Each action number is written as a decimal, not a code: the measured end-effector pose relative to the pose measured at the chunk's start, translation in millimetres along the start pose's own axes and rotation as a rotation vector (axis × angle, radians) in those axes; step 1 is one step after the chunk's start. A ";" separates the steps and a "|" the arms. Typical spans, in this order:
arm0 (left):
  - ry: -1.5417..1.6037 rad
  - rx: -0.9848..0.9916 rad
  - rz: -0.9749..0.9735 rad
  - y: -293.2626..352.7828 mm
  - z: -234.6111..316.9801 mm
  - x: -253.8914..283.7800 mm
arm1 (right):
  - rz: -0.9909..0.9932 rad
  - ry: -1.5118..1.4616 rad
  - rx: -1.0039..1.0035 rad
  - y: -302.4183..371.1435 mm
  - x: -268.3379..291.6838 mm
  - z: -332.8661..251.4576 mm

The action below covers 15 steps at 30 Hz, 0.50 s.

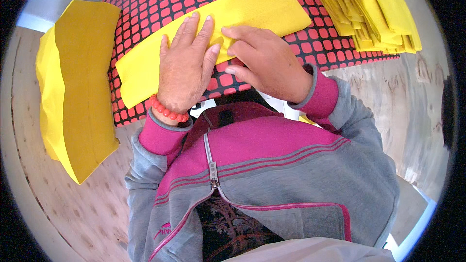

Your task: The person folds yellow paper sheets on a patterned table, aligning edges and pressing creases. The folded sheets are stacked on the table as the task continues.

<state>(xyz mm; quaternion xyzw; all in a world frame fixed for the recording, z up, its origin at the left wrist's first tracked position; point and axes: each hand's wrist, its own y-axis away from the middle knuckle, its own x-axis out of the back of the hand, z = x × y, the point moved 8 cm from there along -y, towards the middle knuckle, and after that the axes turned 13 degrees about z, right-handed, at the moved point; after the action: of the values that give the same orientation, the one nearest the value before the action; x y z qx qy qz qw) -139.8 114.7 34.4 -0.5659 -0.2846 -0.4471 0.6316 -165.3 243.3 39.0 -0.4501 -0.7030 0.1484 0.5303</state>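
Observation:
A folded strip of yellow cloth [262,10] lies across the red-and-black checked cover in front of me. My left hand [185,63] rests flat on its middle, fingers spread and pointing away; a red bead bracelet circles that wrist. Just to the right, my right hand [267,58] touches the cloth's near edge with bent fingertips. Its thumb and fingers are apart, and I see nothing between them. Part of the cloth's near edge is hidden beneath both hands.
Left of the checked cover [141,12], a larger yellow cloth piece [87,77] hangs over the table edge. A pile of folded yellow cloths [374,9] is stacked at the far right. Pale wooden boards [383,85] show around the cover.

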 end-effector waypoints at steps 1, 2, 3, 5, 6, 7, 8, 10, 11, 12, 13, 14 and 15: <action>-0.018 -0.006 0.000 0.3 0.9 -0.4 | -0.010 -0.002 -0.004 3.0 2.4 -1.3; -0.036 -0.013 0.001 0.6 2.1 -0.8 | -0.019 -0.004 -0.003 4.5 4.9 -1.9; -0.054 -0.012 -0.001 0.8 3.2 -2.0 | -0.014 0.014 -0.062 4.6 8.2 3.9; -0.094 -0.008 -0.004 1.2 4.3 -3.0 | -0.012 0.044 -0.150 3.7 13.8 13.9; -0.093 -0.014 -0.001 1.4 5.4 -3.0 | 0.046 0.156 -0.104 1.4 21.7 14.1; -0.093 -0.017 0.001 1.6 5.9 -2.7 | 0.095 0.263 -0.040 -1.1 29.7 13.9; -0.096 -0.019 0.008 1.8 5.9 -2.0 | 0.134 0.385 0.016 -2.7 36.9 14.8; -0.091 -0.017 0.002 2.6 5.2 -2.6 | 0.093 0.385 -0.067 2.6 44.5 23.7; -0.087 -0.024 0.017 2.8 5.7 -2.1 | 0.029 0.374 -0.157 9.3 47.3 30.2; -0.091 -0.020 0.003 3.3 4.9 -3.8 | -0.034 0.364 -0.249 16.0 48.9 37.6; -0.093 -0.024 0.006 3.3 4.6 -4.3 | 0.063 0.348 -0.214 13.9 57.1 37.5; -0.096 -0.029 0.008 3.3 4.6 -4.8 | 0.106 0.378 -0.172 14.7 62.9 35.8; -0.087 -0.030 0.008 3.4 4.5 -5.0 | 0.153 0.400 -0.107 13.3 67.6 33.7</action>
<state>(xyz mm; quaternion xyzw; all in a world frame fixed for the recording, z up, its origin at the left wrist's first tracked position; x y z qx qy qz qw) -138.4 120.2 29.4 -0.5953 -0.3030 -0.4238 0.6117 -190.8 313.0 58.0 -0.5499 -0.5546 0.0586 0.6217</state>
